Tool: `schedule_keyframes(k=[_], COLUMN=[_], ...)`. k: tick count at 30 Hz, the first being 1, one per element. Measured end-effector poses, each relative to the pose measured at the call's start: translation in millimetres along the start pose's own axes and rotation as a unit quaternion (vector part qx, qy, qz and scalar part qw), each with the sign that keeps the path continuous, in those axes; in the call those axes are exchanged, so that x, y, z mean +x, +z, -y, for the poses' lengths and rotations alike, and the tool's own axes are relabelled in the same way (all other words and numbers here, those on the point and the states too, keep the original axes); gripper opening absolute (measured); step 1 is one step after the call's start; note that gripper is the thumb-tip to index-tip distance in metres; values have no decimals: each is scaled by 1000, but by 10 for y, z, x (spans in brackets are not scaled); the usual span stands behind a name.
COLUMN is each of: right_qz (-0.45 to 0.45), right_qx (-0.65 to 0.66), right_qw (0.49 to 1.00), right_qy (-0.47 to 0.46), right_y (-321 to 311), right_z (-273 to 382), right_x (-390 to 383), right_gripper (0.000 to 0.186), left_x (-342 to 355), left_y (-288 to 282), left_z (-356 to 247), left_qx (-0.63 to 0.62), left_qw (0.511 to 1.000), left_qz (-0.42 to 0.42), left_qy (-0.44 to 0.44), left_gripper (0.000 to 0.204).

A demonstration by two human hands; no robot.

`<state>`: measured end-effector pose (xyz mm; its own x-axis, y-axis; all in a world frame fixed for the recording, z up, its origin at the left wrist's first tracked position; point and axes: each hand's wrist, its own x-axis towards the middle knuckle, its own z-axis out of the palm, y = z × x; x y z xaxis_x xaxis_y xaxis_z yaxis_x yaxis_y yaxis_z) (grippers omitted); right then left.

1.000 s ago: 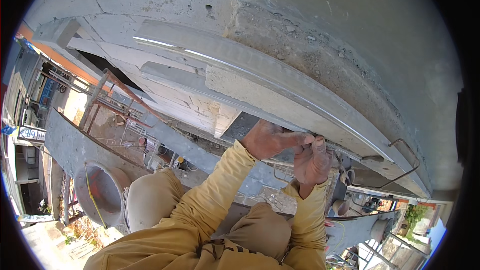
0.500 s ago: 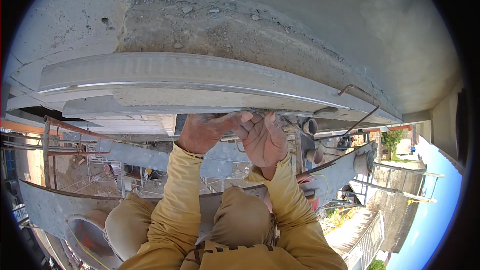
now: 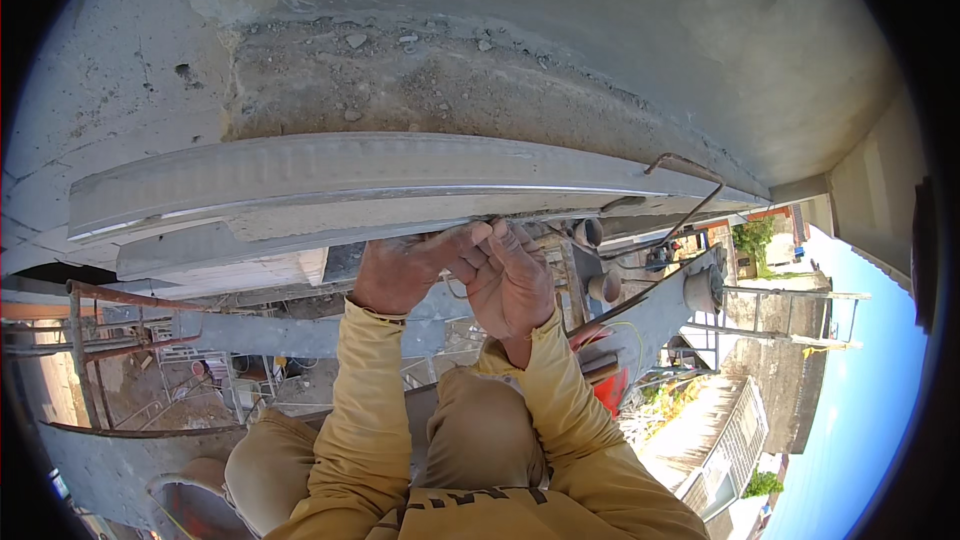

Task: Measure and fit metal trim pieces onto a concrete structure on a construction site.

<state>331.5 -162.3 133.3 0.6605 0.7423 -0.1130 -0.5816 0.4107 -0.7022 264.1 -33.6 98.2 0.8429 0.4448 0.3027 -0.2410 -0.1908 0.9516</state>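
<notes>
My left hand is at the lower edge of the ledge, its fingers bent in and reaching right. Beside it my right hand is turned palm toward me, thumb up and fingers curled. The fingertips of both hands meet in a pinch just under the edge; whatever they hold is too small or hidden to name. Above them a long grey metal straightedge lies along the ledge's front. A band of mortar shows below it. Toward the right end, a bent rusty rod hooks over the straightedge.
Rough rubble-strewn concrete lies behind the straightedge. Below me are scaffold planks, a rusty scaffold frame and a bucket by my left knee. More buckets stand to the right. The ground lies far below.
The view has shifted, so the ledge slants down more at left. My hands stay at the edge, their fingertips now drawn together; the right thumb has tipped toward the left fingers.
</notes>
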Motion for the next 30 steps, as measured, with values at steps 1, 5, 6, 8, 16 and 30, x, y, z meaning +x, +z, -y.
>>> schedule_keyframes(k=[1,5,6,8,16,30], right_qz=[-3,-15,-12,-28,-50,-25], right_qx=[0,34,38,45,-3,-16], right_qw=[1000,999,999,999,998,999], right_qy=[-7,-21,-14,-6,-26,-41], right_y=[12,69,89,134,185,90], right_z=[-12,-50,-72,-90,-39,-82], right_x=[5,26,30,32,20,34], right_gripper=[17,18,18,19,26,27], left_x=[0,24,7,-34,-77,-148], left_y=[7,-51,-67,-78,-326,-736], left_z=[0,95,132,163,-45,-109], left_qx=[-44,180,186,136,-195,-170], left_qw=[998,955,955,970,980,977], left_qz=[6,-63,-65,-51,-37,-127], left_qy=[-47,228,223,193,-12,-22], left_gripper=[23,23,23,21,35,52])
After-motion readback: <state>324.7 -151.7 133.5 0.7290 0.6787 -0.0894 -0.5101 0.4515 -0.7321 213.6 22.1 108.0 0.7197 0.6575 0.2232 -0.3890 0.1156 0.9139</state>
